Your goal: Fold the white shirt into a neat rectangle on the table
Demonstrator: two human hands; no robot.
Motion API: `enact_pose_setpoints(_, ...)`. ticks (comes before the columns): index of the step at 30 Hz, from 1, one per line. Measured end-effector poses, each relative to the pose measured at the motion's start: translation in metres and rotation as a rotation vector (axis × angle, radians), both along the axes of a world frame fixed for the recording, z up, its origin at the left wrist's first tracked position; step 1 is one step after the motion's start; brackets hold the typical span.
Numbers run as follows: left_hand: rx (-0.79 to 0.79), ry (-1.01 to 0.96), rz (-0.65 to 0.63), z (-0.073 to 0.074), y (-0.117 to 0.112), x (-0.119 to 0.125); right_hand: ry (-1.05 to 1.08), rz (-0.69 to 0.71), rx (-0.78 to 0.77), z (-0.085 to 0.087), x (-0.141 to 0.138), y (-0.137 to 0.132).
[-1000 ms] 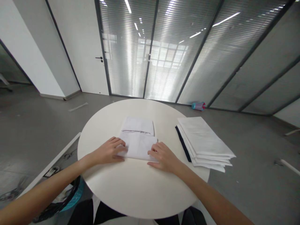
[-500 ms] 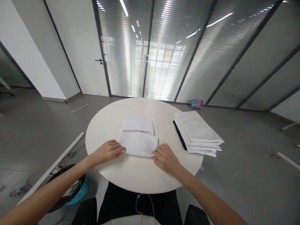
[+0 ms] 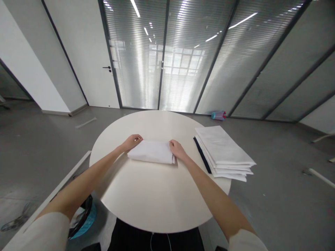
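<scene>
A folded white cloth [image 3: 151, 152] lies near the middle of the round white table [image 3: 154, 195], now a single compact bundle. My left hand [image 3: 133, 141] pinches its far left corner between thumb and fingers. At the far right corner, my right hand [image 3: 177, 149] has its fingers closed on the cloth's edge. To the right, a stack of folded white cloths [image 3: 222, 146] lies with its right side hanging past the table edge. A dark flat piece [image 3: 202, 155] shows beneath that stack on its left side.
A blue bin with a black liner [image 3: 87, 221] stands on the floor at lower left, beside a long white strip [image 3: 56, 195] and cables [image 3: 15, 223]. A blue-and-pink object [image 3: 218, 115] lies by the glass partition [image 3: 183, 62]. A white door [image 3: 86, 52] is at left.
Both hands have moved away from me, from the cloth's near corners to its far ones. The near part of the cloth is now folded over the far part, so the cloth looks shorter.
</scene>
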State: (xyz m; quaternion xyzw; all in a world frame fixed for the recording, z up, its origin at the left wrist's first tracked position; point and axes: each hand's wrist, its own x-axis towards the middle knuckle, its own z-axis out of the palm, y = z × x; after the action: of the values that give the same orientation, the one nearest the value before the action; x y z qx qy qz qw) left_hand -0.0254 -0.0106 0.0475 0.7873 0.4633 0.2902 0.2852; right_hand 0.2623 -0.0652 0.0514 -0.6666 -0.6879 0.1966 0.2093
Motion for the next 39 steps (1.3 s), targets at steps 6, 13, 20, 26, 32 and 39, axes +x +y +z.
enact_pose_setpoints(6,-0.013,-0.084,0.019,-0.020,-0.003,-0.008,-0.034,-0.018,0.014,-0.012,-0.002,0.001)
enact_pose_setpoints(13,-0.350,-0.286,0.214,-0.008,-0.029,-0.022,0.283,0.020,0.175,-0.013,-0.007,0.007)
enact_pose_setpoints(20,-0.479,-0.221,0.197,-0.028,-0.067,-0.054,0.859,-0.045,-0.238,-0.024,0.024,-0.037)
enact_pose_setpoints(26,-0.558,-0.376,0.080,-0.015,-0.081,-0.037,0.988,0.078,-0.315,-0.022,0.022,-0.052)
enact_pose_setpoints(32,-0.089,-0.193,-0.165,-0.024,-0.103,-0.049,0.560,0.404,0.126,-0.026,0.024,-0.082)
enact_pose_setpoints(39,0.532,0.388,-0.567,-0.017,-0.118,-0.056,-0.171,0.842,0.531,-0.023,0.034,-0.105)
